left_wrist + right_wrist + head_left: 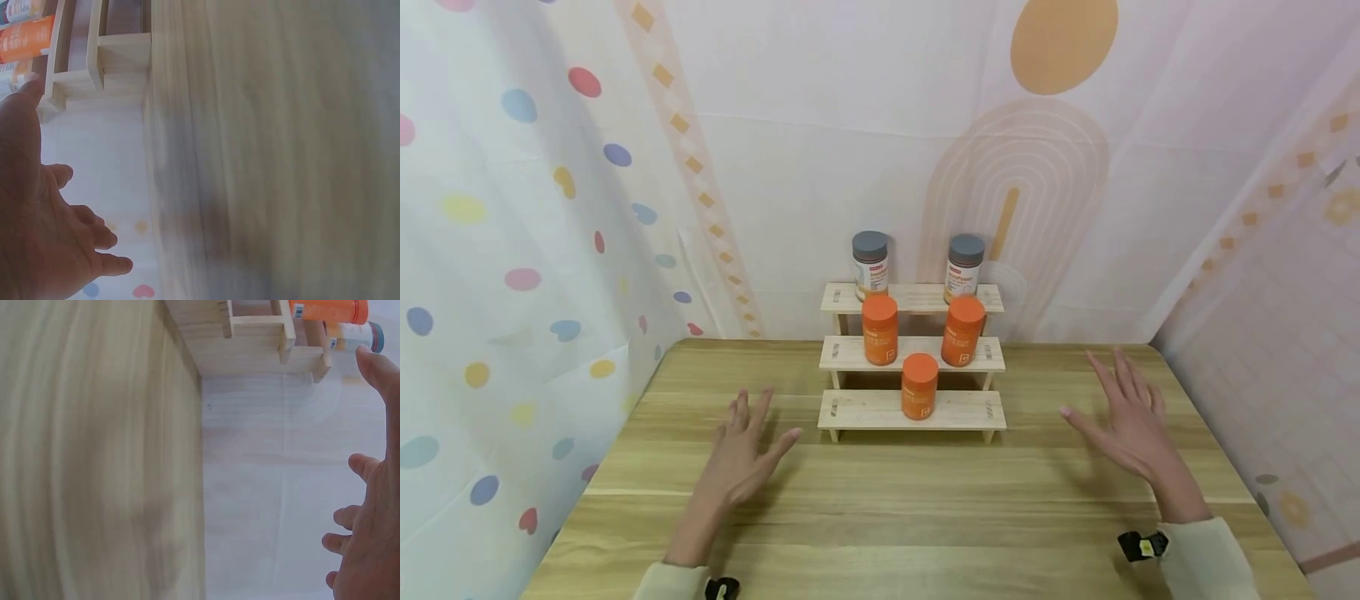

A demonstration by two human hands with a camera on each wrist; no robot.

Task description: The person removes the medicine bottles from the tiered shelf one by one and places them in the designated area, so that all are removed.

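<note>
Only head view shows all five jars (919,388) | left hand (733,457): fingers spread | right hand (1131,423): fingers spread

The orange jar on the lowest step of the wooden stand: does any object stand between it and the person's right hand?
No, nothing visible does. In the head view, only tabletop and the right part of the lowest step lie between the right hand and the orange jar.
</note>
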